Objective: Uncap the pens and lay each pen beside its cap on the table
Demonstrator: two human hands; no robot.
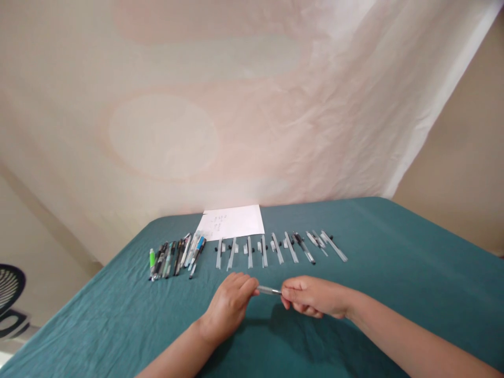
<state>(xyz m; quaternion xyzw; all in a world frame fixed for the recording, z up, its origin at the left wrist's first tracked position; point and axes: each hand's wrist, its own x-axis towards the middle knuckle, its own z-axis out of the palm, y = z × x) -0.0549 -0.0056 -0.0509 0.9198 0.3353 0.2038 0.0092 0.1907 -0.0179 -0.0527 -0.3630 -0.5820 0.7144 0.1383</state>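
Note:
A slim pen (270, 290) with a clear barrel and a dark end is held level above the cloth between my two hands. My left hand (232, 300) is closed around its left end, the fingertips hiding that end. The dark right end is pinched in my right hand (309, 295), which is closed too and covers the tip. Beyond my hands, a row of clear pen parts (249, 253) with small black-tipped pieces beside them lies on the table. In that row a black-and-clear pen (304, 248) lies slantwise.
A bunch of several pens (177, 256) lies at the left, one with a bright green grip (152, 258). Behind them rests a white sheet of paper (236, 223) with handwriting. A green cloth (394, 262) covers the table. A black fan (11, 289) stands at the left edge.

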